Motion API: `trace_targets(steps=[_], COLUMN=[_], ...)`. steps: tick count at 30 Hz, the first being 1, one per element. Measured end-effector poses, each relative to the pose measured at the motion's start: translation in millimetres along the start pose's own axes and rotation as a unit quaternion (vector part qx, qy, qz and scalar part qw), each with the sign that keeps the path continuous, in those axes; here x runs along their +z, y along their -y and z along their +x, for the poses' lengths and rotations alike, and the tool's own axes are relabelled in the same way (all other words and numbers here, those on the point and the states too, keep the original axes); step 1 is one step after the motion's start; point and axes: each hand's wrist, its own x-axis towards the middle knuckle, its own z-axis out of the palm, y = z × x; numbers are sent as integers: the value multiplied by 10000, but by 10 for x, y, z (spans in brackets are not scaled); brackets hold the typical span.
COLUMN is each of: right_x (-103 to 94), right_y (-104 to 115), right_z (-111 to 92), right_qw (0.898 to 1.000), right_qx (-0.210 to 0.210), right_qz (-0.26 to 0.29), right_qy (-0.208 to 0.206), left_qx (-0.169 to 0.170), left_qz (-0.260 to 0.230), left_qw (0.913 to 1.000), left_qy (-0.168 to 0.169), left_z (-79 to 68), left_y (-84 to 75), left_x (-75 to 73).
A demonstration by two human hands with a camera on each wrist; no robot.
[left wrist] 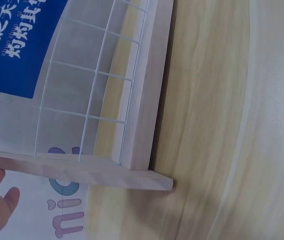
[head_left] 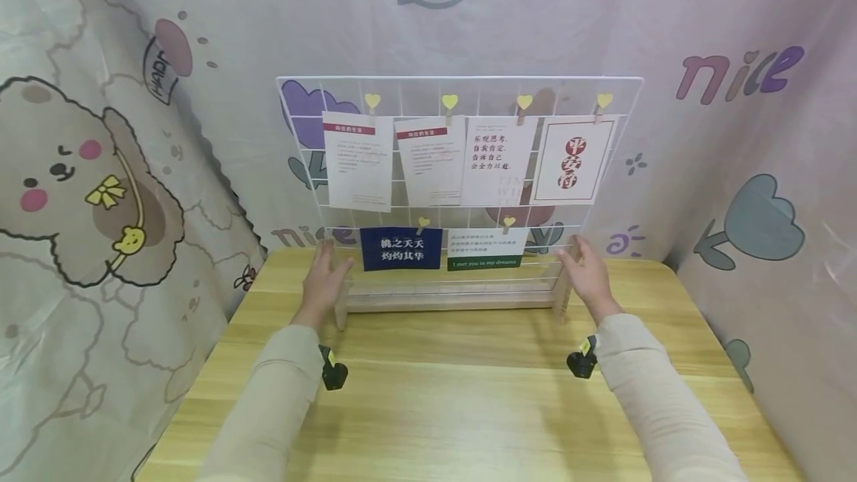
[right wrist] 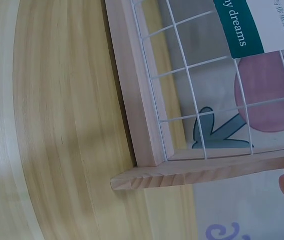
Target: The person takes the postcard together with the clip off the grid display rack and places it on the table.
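A white wire grid rack (head_left: 402, 291) stands upright in a pale wooden base on the table. Clipped along its upper part are several cards, among them a white card with a red border (head_left: 589, 162). Lower down hang a dark blue card (head_left: 402, 259) and a white-and-green card (head_left: 487, 244). Yellow heart clips (head_left: 450, 102) hold them. My left hand (head_left: 323, 285) holds the rack's left wooden side post (left wrist: 96, 175). On the opposite side my right hand (head_left: 588, 274) holds the right side post (right wrist: 207, 170). The wrist views show only part of each hand.
The wood-grain table (head_left: 442, 393) extends in front of the rack. Behind and at both sides hangs a pale printed curtain (head_left: 535, 13). Small black devices (head_left: 333, 369) are worn at both wrists.
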Motion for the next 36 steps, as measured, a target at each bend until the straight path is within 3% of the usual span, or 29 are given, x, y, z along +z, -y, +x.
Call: trace_targets(steps=[11,31,36], right_x=[-29,-65,-72], right_y=[20,50,64], right_z=[-26,-17,-24], right_qw=[9997,9994,9991], right_qx=[216,74,139], right_qz=[-96,-244,-283], right_qy=[72,222,285], left_qx=[-50,-4,-22], left_qz=[67,519,389], left_qw=[9999,9982,9987], left_qy=[75,316,322], left_z=[38,28,27], left_y=[6,-15,-34], left_x=[-20,-73,-96])
